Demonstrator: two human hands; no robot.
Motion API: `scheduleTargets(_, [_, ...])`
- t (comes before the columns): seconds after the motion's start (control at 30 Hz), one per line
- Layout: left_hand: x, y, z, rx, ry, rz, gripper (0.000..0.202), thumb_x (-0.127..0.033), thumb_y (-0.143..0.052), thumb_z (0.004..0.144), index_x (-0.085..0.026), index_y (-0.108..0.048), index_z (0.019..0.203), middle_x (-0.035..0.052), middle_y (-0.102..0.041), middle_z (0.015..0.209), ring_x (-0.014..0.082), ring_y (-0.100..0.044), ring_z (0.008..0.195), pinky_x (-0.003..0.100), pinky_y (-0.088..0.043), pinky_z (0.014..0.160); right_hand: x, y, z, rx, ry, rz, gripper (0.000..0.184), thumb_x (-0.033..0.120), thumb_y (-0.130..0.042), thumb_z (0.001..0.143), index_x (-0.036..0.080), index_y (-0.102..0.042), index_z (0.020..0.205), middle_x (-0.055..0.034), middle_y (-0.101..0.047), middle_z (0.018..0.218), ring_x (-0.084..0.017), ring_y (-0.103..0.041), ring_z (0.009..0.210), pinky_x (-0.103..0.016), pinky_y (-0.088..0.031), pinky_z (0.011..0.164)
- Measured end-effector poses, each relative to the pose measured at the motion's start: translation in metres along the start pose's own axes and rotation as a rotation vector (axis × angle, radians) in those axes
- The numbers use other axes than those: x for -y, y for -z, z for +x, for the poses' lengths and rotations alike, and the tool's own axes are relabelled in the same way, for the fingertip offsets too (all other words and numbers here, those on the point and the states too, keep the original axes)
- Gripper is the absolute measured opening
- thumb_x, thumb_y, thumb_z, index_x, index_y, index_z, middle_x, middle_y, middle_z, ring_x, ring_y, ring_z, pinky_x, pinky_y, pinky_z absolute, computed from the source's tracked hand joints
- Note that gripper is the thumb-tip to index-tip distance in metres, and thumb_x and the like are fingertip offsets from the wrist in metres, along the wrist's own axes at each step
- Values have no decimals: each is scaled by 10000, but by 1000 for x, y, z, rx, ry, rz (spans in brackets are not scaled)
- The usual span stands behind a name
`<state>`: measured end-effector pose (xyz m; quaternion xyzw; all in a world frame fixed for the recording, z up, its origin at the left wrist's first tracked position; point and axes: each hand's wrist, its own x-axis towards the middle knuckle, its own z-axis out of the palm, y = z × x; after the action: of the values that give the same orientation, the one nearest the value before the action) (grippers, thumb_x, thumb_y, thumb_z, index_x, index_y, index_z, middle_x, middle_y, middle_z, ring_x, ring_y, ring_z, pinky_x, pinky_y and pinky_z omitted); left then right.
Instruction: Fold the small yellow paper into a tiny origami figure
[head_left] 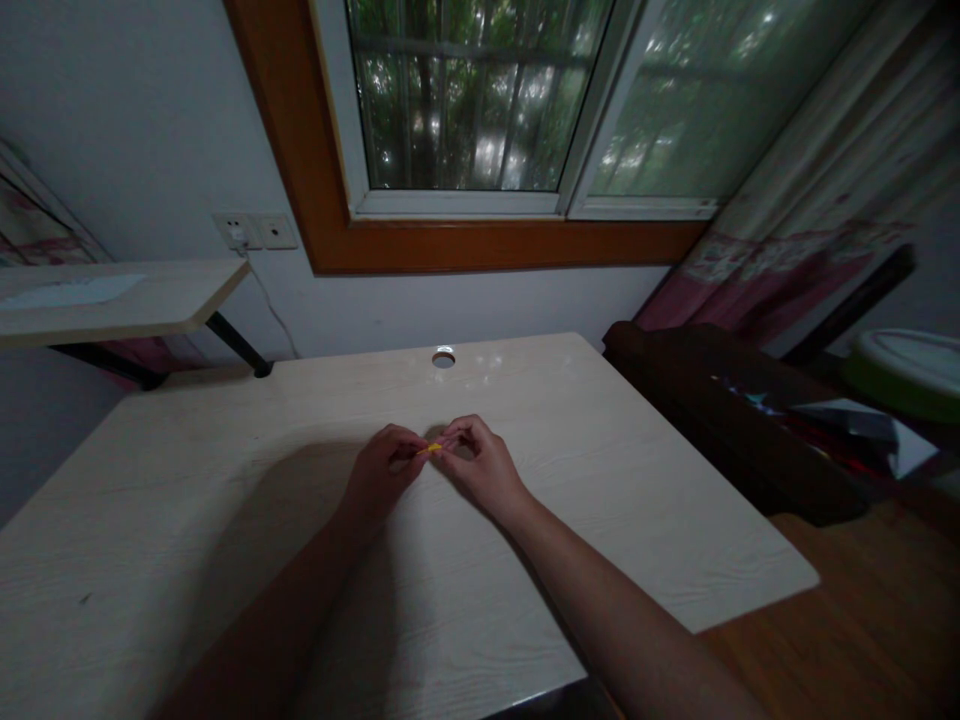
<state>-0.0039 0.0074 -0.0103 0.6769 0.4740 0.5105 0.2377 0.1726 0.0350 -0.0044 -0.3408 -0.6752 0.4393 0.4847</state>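
We see the left hand (386, 465) and right hand (480, 462) both pinching a small yellow piece (433, 448) — one end each, over the pale desk (637, 500). Looks light, maybe fiddly given its size; stiff or soft, we can't tell. We'd take hold at the ends, lightly, in case it's fragile. Beyond — round desk hole (443, 360), then window (472, 120).

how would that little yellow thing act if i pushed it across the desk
The small yellow piece is probably light, since fingertips of the left hand and right hand hold it. Looking slim, it may slide rather than roll on the smooth-looking desk. Too little shows to judge stiffness.
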Motion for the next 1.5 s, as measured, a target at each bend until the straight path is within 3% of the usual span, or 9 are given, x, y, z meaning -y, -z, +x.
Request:
scheduleTargets(0.13, [-7,2,0,0,-69,62,99,-209,-652,832,-199,-652,931,35,-643,896,134,-642,778,257,-557,713,1,1,-1,-13,24,-50,173,258,-713,796,215,-580,899,-31,-689,871,-161,-638,808,-296,-512,771])
scheduleTargets(0.3, [-10,3,1,-45,-197,192,29,-190,-656,825,-191,-649,853,27,-647,820,141,-633,759,262,-539,707,2,0,-3,-24,56,-79,141,263,-699,818,214,-596,902,-34,-693,886,-168,-650,839,-300,-514,795])
scheduleTargets(0.53, [-11,4,-1,-77,-264,232,48,-151,-634,826,-195,-632,844,21,-645,810,141,-620,765,266,-519,721,9,2,-1,-26,161,-133,78,281,-692,832,227,-649,869,-60,-693,925,-193,-649,895,-337,-516,836])
scheduleTargets(0.9, [-13,6,-1,-56,-227,197,102,-232,-625,872,-208,-684,952,40,-665,877,143,-646,796,270,-540,745,13,6,0,1,208,-180,86,295,-648,869,258,-726,870,-50,-708,894,-193,-657,860,-339,-525,798])
scheduleTargets(1.5, [-18,8,-4,-99,-237,209,81,-188,-643,845,-208,-722,851,33,-683,787,135,-644,727,242,-532,685,13,5,-1,19,178,-135,102,319,-660,864,267,-742,895,-55,-726,917,-202,-673,874,-340,-532,817])
